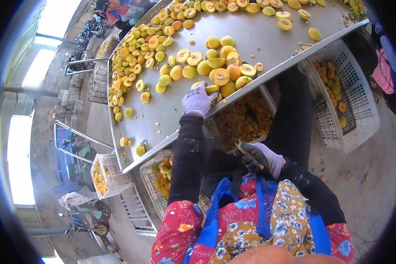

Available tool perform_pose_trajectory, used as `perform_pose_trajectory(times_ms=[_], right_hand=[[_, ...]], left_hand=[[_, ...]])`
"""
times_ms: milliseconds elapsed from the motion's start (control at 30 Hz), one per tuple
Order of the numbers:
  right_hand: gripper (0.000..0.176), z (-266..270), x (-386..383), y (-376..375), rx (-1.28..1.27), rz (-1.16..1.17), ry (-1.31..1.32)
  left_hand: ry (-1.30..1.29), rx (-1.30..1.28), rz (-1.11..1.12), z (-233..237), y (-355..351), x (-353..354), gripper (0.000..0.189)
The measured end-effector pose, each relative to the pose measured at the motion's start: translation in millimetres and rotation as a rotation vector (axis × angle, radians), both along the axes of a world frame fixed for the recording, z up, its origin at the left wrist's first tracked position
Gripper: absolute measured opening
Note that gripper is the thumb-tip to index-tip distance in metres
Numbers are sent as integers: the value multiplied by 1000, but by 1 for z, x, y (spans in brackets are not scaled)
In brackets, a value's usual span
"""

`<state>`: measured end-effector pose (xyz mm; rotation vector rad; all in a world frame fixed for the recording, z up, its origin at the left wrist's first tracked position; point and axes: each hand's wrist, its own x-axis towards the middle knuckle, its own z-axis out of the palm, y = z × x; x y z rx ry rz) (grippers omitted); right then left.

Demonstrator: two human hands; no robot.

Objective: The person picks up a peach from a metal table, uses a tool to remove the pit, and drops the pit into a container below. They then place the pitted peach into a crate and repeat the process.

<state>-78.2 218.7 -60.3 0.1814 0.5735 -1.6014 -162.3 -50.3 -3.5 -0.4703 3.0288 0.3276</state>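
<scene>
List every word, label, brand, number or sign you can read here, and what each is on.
Glove on the left hand: dark printed characters, too small and blurred to quote.
No other lettering can be made out, so nothing here is readable.

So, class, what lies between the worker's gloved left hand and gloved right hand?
Between the left hand and right hand, the head view shows the table edge and, below it, a crate holding brownish pieces.
</scene>
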Motion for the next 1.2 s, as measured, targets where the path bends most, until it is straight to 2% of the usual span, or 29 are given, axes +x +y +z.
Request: perform_pose_trajectory(times_ms=[100, 200, 267, 300, 333, 400, 433, 533, 567, 633, 733, 767, 967, 1067, 1200], right_hand=[[39, 19, -5, -4, 170, 34, 259], [28, 31, -11, -10, 268, -37, 474], [23, 52, -6, -9, 325, -125, 706], [17, 48, -7, -10, 358, -138, 1144], [17, 57, -8, -14, 367, -139, 1312], [16, 86, -12, -23, 377, -152, 1655], [20, 88, -14, -27, 371, -151, 1805], [24, 85, -8, -32, 452, 7, 2048], [26, 86, -5, -32, 492, 90, 2098], [27, 87, -2, -30, 476, 144, 2070], [28, 92, 1, -31, 462, 184, 2050], [29, 93, 1, -33, 461, 186, 2049], [32, 89, 3, -43, 443, 317, 2118], [34, 84, 4, -47, 453, 402, 2130], [39, 72, 8, -48, 422, 423, 2008]], left_hand=[[187, 142, -152, -10, -22, 7, 52], [496, 444, -134, -6, -22, 48, 63], [610, 971, -33, -5, -6, 85, 74], [667, 1232, 25, -2, 4, 103, 80], [574, 1465, 82, 18, 18, 118, 91], [529, 1701, 96, 15, 27, 135, 92], [454, 1827, 171, 16, 32, 144, 93], [339, 2031, 150, 6, 43, 158, 91], [356, 2092, 129, 4, 46, 160, 85], [392, 2210, 93, 5, 55, 162, 74], [434, 2010, 409, -1, 61, 168, 54], [462, 1998, 360, -7, 63, 170, 48], [459, 1754, 372, -9, 64, 178, 51], [533, 1731, 439, -17, 68, 181, 40], [579, 1493, 436, -19, 73, 182, 35]])
